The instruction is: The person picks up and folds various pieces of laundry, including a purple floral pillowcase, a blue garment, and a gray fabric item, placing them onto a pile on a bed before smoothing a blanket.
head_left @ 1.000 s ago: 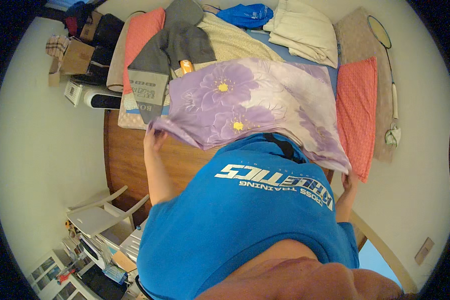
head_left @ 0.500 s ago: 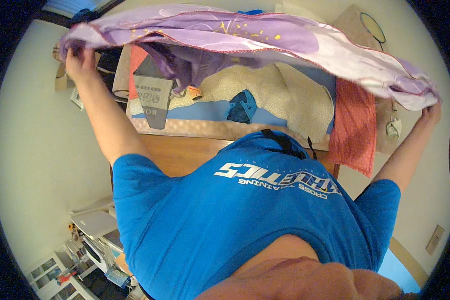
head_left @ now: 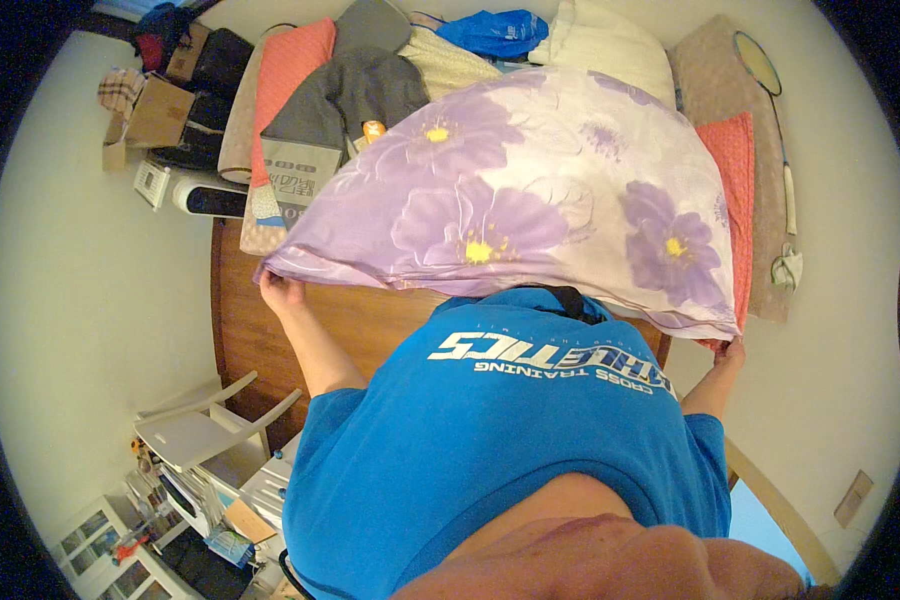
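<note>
A white and purple floral sheet (head_left: 560, 200) is stretched wide in front of me, its near edge drawn close to my waist. My left hand (head_left: 282, 290) pinches its near left corner, and my right hand (head_left: 728, 352) grips the near right corner. Between them the sheet billows over a beige sofa (head_left: 690, 60), hiding most of the seat. Beside its left edge lie a grey printed bag (head_left: 295, 170) and a dark grey cloth (head_left: 370, 90). A coral-red cloth (head_left: 738, 175) shows past the right edge.
Wooden floor (head_left: 260, 330) lies before the sofa. A badminton racket (head_left: 758, 62) leans at the right by the wall. Cardboard boxes (head_left: 160, 112) and dark bags stand at the far left. A blue plastic bag (head_left: 492, 34) sits at the back. Behind me on the left is a white chair (head_left: 195, 430).
Both hands have come down and inward from high and wide, pulling the sheet's edge toward my body. The sheet has spread out and now covers the pale quilt and teal cloth on the seat.
</note>
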